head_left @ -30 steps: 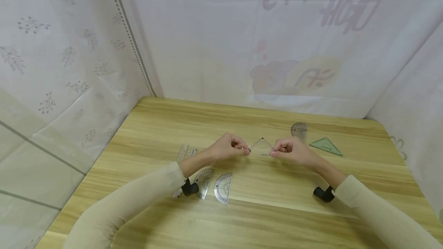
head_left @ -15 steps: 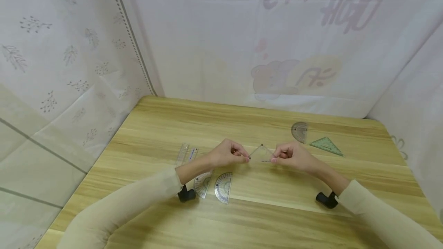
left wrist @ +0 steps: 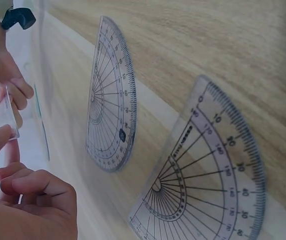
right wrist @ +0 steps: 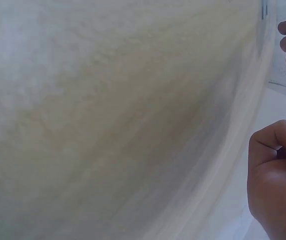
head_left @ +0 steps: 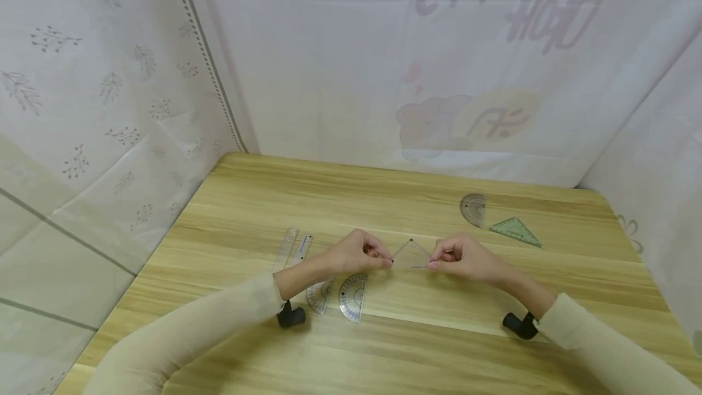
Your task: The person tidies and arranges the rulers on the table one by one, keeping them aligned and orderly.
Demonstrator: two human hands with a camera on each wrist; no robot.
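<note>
Between my two hands is a clear set square, its dark-marked tip pointing away from me in the head view. My left hand pinches its left corner between thumb and forefinger. The right corner is pinched the same way by my right hand. In the left wrist view the set square appears edge-on between the fingers of both hands, with the tabletop off to the side. Two clear protractors, one nearer the middle and one closer to my left wrist, lie below my left hand.
Clear rulers lie left of my left hand, partly covered by my forearm. Beyond my right hand are a grey protractor and a green set square. A printed curtain hangs behind the wooden table.
Both hands have come nearer to me with the set square held between them. More of the rulers shows beside the left arm. The things lying on the table have stayed put.
</note>
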